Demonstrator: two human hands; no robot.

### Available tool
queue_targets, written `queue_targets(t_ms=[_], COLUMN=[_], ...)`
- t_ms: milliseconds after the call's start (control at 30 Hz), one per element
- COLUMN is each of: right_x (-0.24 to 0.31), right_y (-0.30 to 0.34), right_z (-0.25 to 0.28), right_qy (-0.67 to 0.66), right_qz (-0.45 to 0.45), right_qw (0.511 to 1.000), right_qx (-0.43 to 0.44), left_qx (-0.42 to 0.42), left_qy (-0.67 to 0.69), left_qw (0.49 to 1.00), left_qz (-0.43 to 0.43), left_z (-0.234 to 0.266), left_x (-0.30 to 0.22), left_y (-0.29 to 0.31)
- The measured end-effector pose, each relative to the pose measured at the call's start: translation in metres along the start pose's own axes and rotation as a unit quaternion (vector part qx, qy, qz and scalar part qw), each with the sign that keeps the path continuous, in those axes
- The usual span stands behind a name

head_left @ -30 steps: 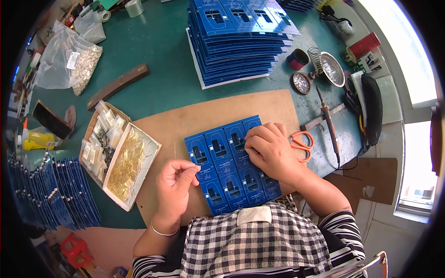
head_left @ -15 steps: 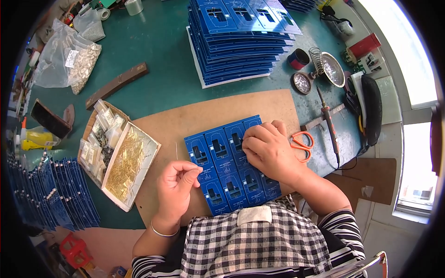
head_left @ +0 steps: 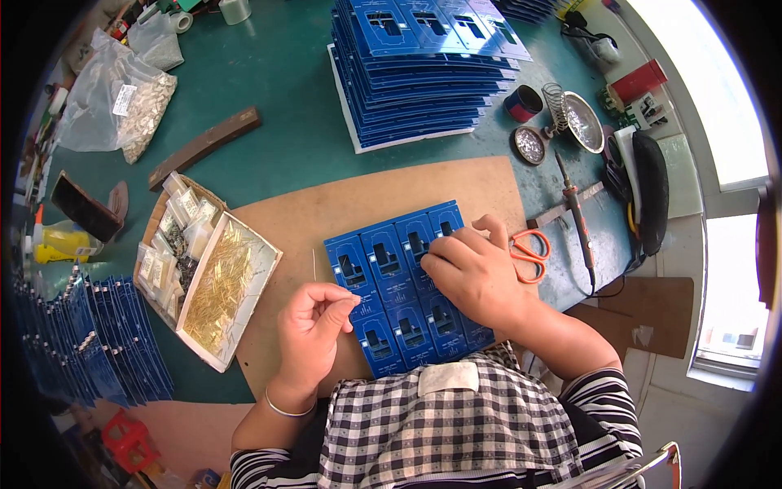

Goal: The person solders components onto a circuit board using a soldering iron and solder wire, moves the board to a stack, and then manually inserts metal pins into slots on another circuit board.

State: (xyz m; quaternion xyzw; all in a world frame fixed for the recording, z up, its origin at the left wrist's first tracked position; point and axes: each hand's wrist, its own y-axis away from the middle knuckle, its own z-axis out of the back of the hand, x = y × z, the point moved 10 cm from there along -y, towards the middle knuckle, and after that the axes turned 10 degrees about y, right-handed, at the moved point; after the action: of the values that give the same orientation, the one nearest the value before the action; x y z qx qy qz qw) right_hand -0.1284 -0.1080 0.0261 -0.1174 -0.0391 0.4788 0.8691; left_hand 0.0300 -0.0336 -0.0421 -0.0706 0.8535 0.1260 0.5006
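A blue circuit board panel (head_left: 394, 291) with rows of cut-out windows lies at a slant in front of me, its near edge against my checked apron. My left hand (head_left: 314, 330) is at the panel's left edge, thumb and forefinger pinched; whatever is between them is too small to name. A thin wire-like strand (head_left: 314, 265) shows just beyond these fingers. Over the panel's right half, my right hand (head_left: 481, 273) has its fingers curled down on the board. Its fingertips, and anything in them, are hidden from view.
A box (head_left: 228, 277) of gold pins and small bags stands left of the brown mat (head_left: 326, 196). Orange-handled scissors (head_left: 531, 254) and a soldering iron (head_left: 579, 224) lie right. Stacked blue panels (head_left: 423, 90) rise behind; more boards (head_left: 110, 342) stand at far left.
My right hand has shifted slightly over the panel and its forefinger side has lifted a little. The left hand keeps its pinch, almost in the same place.
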Motion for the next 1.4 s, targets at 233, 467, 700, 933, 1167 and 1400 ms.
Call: queue_targets(t_ms=[233, 467, 700, 933, 1167, 1400], right_x=[-0.013, -0.014, 0.011, 0.005, -0.013, -0.01], right_y=[-0.004, -0.009, -0.011, 0.011, 0.02, 0.013], right_z=[-0.004, -0.011, -0.004, 0.002, 0.003, 0.006], right_qy=[-0.082, -0.095, 0.082, 0.058, -0.066, -0.051], right_qz=[-0.058, -0.079, 0.024, -0.001, -0.07, -0.042], right_qw=[0.995, 0.992, 0.993, 0.998, 0.993, 0.997], right_qx=[0.01, 0.034, 0.087, 0.037, 0.073, 0.035], left_qx=[-0.001, 0.002, 0.012, 0.017, 0.021, -0.003], left_qy=[-0.002, -0.007, -0.001, 0.001, 0.005, 0.143], left_qw=[1.0, 1.0, 1.0, 1.0, 1.0, 0.986], left_qz=[-0.004, -0.002, -0.003, -0.003, 0.004, 0.081], left_z=[0.0, 0.0, -0.003, -0.004, -0.003, -0.01], left_x=[-0.001, -0.001, -0.002, -0.002, 0.001, 0.014], left_y=[0.0, -0.002, 0.003, 0.002, 0.003, 0.007])
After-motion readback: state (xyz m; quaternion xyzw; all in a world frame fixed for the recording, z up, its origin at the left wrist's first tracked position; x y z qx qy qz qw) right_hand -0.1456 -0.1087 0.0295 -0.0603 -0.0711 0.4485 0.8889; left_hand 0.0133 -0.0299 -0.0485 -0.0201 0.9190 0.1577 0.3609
